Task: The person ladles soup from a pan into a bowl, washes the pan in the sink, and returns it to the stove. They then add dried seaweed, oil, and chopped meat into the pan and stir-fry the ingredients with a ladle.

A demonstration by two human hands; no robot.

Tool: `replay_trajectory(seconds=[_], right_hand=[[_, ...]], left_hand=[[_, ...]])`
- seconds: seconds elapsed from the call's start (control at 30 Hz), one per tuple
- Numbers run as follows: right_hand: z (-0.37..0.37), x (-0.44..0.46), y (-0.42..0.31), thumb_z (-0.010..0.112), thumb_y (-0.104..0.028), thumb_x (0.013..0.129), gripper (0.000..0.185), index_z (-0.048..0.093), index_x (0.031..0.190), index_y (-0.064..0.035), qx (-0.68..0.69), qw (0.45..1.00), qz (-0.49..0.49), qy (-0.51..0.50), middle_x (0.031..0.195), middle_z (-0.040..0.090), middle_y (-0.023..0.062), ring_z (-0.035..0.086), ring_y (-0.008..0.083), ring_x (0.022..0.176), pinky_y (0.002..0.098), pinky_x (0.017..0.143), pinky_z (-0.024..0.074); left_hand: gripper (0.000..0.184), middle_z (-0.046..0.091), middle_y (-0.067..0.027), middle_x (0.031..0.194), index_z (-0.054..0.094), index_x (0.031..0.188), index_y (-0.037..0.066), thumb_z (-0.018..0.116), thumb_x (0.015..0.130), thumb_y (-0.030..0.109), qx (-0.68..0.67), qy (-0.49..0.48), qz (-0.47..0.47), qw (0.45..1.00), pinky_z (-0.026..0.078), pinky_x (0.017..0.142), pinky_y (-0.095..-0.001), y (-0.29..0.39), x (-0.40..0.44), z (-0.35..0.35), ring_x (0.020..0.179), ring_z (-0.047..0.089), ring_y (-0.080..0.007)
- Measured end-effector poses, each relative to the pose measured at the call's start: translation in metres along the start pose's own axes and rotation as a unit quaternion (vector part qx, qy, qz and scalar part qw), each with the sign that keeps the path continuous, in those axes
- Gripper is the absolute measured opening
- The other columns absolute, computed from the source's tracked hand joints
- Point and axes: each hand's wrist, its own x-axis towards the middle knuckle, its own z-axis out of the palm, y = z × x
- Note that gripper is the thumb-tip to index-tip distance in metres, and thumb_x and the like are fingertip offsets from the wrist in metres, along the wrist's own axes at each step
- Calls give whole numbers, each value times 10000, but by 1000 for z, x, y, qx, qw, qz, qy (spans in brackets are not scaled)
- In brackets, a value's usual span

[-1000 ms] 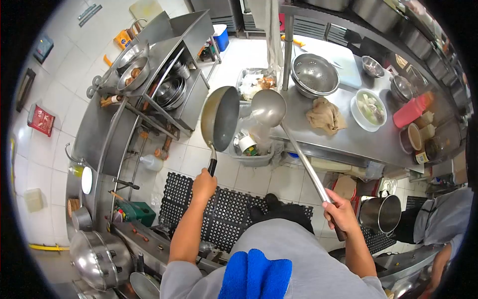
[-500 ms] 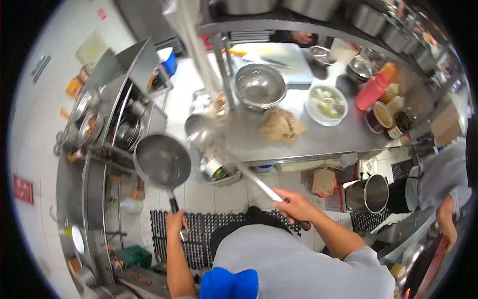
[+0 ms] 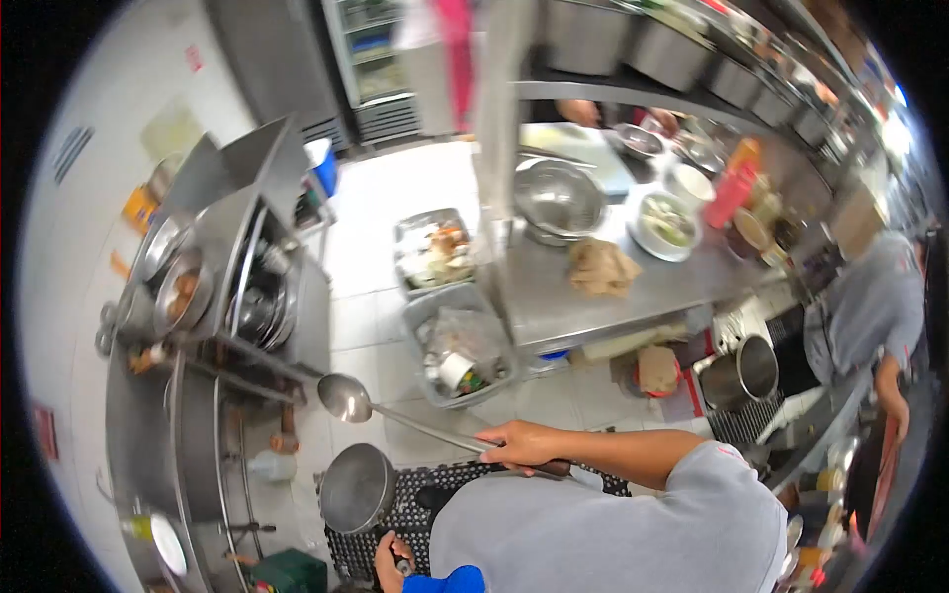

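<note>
Left fingers gripping black handle of dark round pan, low over black rubber mat; right fingers gripping long steel ladle, bowl leftward. Labels unreadable.

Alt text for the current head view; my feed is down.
Left hand grips a pan above a black perforated mat; right hand holds a long-handled ladle. Beyond, two waste-filled tubs stand beside a steel counter.

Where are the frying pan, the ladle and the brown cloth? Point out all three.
Frying pan [image 3: 358,488]: head view, on its inside base.
Ladle [image 3: 344,398]: head view, on its bowl.
Brown cloth [image 3: 603,268]: head view, on its crumpled middle.
</note>
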Motion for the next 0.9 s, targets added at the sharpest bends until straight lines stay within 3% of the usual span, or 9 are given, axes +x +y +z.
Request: replay_trajectory(seconds=[0.07, 0.13, 0.17, 0.27, 0.53, 0.67, 0.73, 0.87, 0.9], right_hand=[[29, 29, -26, 593, -272, 905, 644, 312, 1432, -32, 67, 997, 41, -15, 583, 466, 6, 441, 87, 426, 254, 423, 388], [59, 58, -50, 611, -242, 887, 643, 329, 1417, -12, 102, 993, 54, -16, 605, 488, 10, 439, 86, 421, 242, 404, 376], [70, 71, -71, 617, -248, 883, 643, 338, 1411, -7, 86, 995, 56, -14, 606, 501, 17, 442, 90, 417, 240, 393, 371], [98, 117, -126, 602, -171, 882, 614, 336, 1405, 9, 35, 999, 32, -16, 589, 498, 24, 432, 93, 389, 236, 369, 364], [170, 239, -256, 551, -66, 860, 563, 366, 1391, -35, -12, 992, -83, -89, 587, 497, 30, 416, 90, 377, 248, 360, 367], [220, 305, -327, 524, -52, 847, 646, 260, 1436, -31, 63, 979, -87, -176, 609, 491, 30, 413, 94, 382, 258, 346, 360], [237, 352, -353, 548, -58, 834, 680, 245, 1441, -24, -41, 971, -138, -191, 600, 479, 24, 417, 90, 386, 255, 350, 359], [283, 427, -413, 582, -93, 827, 600, 379, 1388, -29, -249, 910, -285, -170, 616, 498, 28, 450, 90, 392, 259, 367, 360], [296, 441, -433, 598, -119, 826, 568, 429, 1365, -63, -273, 900, -289, -177, 667, 555, 62, 482, 100, 414, 271, 395, 392]], left_hand=[[328, 421, 5, 496, 427, 596, 150, 580, 880, 206, 37, 18, 92, 995, 346, 358, -243, 6, -61, 17, 404, 406, -112], [359, 423, -7, 489, 420, 562, 139, 585, 874, 204, 30, -92, 112, 989, 351, 380, -261, 24, -67, -22, 407, 414, -135], [368, 427, -13, 487, 424, 550, 131, 591, 869, 207, 21, -74, 114, 991, 359, 395, -272, 34, -70, -31, 409, 419, -144], [367, 445, -26, 493, 456, 550, 105, 610, 860, 227, -29, -75, 112, 990, 399, 443, -295, 63, -68, -61, 418, 433, -158], [302, 471, -7, 496, 483, 584, 111, 624, 840, 185, -60, -71, 237, 967, 395, 391, -270, 126, -139, -74, 391, 440, -111], [320, 464, -21, 467, 464, 563, 101, 606, 841, 172, -61, -80, 292, 951, 397, 379, -271, 157, -161, -81, 369, 450, -122], [327, 459, -22, 461, 456, 555, 99, 604, 838, 170, -51, -43, 303, 951, 401, 379, -271, 178, -170, -86, 369, 455, -120], [266, 468, -14, 499, 457, 609, 87, 589, 835, 133, -56, -31, 303, 951, 402, 373, -255, 223, -177, -93, 389, 458, -107], [259, 467, -14, 501, 457, 616, 86, 587, 835, 132, -57, -20, 301, 952, 400, 372, -255, 235, -182, -91, 390, 459, -107]])
